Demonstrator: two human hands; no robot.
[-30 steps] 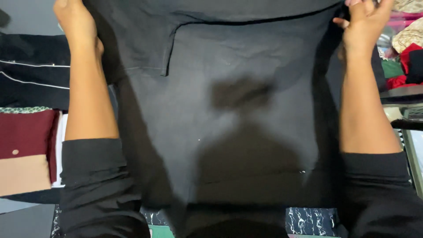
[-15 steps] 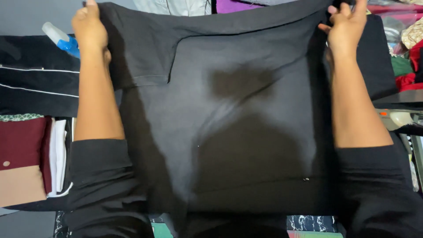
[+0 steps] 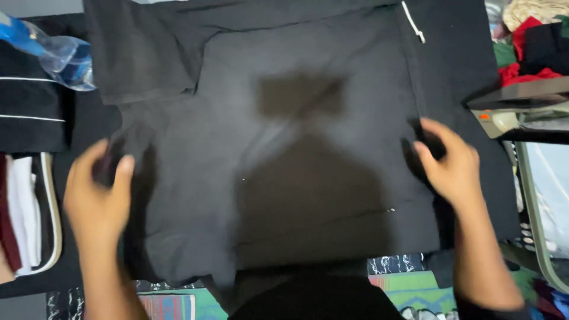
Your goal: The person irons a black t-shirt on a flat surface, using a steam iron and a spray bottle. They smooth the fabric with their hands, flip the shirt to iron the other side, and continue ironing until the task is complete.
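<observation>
- A clear plastic bottle (image 3: pixel 62 56) with a blue cap is seen at the far left, lying on its side.
- Below it, a stack of folded clothes (image 3: pixel 26 201) in black, white and dark red is piled up.
- The left hand (image 3: pixel 98 195) is placed at the left edge of the black shirt (image 3: pixel 284 172). Its fingers are curled over a bit of the edge, but it cannot be told whether the cloth is really pinched.
- The black shirt is spread flat in the middle of the dark table, between both hands. One sleeve is already folded in at the top left, so the folding looks partly done. The sides and the bottom are not folded yet.
- The cloth looks soft, thin and mostly smooth, with small wrinkles.
- A white tag (image 3: pixel 413 21) is seen near the top right.
- The right hand (image 3: pixel 447 166) is closed on the shirt's right edge, with fingers bent around the cloth.
- A loose heap of red, green and black clothes (image 3: pixel 527 41) is seen at the far right.
</observation>
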